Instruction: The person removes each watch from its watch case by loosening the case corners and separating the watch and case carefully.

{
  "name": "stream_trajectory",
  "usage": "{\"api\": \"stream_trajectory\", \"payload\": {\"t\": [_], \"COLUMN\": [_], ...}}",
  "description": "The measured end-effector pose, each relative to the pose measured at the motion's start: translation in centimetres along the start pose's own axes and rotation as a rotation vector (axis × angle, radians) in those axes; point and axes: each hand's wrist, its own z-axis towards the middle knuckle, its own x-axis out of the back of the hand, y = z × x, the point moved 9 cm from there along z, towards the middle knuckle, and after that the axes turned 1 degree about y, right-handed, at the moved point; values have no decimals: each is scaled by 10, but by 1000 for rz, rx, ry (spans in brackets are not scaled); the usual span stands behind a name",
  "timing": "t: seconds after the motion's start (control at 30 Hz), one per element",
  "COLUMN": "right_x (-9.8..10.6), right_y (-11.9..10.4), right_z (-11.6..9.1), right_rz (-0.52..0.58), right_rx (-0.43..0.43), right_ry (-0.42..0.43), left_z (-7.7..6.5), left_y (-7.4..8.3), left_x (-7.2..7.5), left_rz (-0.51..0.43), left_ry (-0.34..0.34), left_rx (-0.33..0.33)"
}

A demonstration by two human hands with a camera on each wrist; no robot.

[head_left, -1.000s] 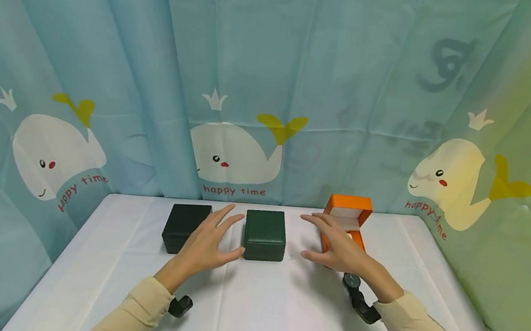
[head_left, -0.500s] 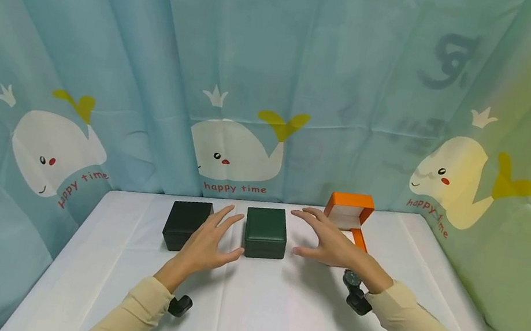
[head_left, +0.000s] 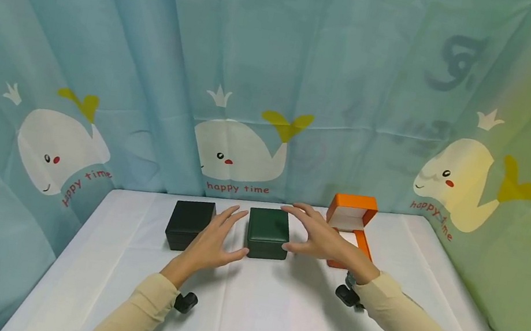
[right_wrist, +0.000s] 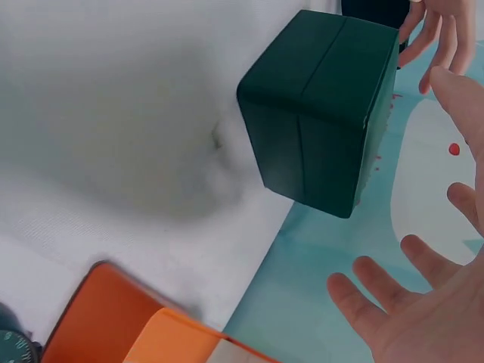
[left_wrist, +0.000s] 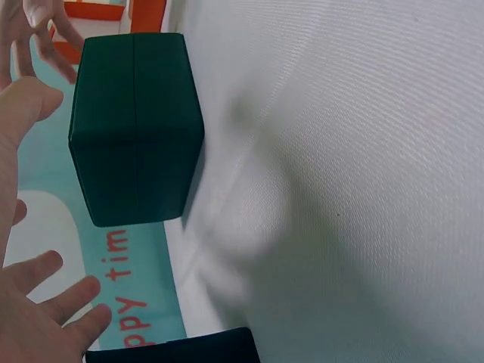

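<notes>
The right hand (head_left: 320,240) moved nearer the green box (head_left: 268,228).

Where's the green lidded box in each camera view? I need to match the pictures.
Head: the green lidded box is low and just right of centre, between the black box and the open orange box.
Left wrist: upper left.
Right wrist: upper half, right of centre.
Shared landmark: the open orange box, right of it in the head view, cut off by the top edge in left wrist and bottom edge in right wrist.
</notes>
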Motion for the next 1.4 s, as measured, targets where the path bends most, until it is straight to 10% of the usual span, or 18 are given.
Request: {"api": "stream_trajectory", "payload": {"t": [1.4], "right_x": [-21], "right_y": [3], "right_z": [20], "right_rz": [34], "right_rx": [8], "right_ry": [-18], "left_z": [11], "left_y": [-19], "left_x": [-35], "left_rz": [-157], "left_ry": [-93], "left_rx": [206]}}
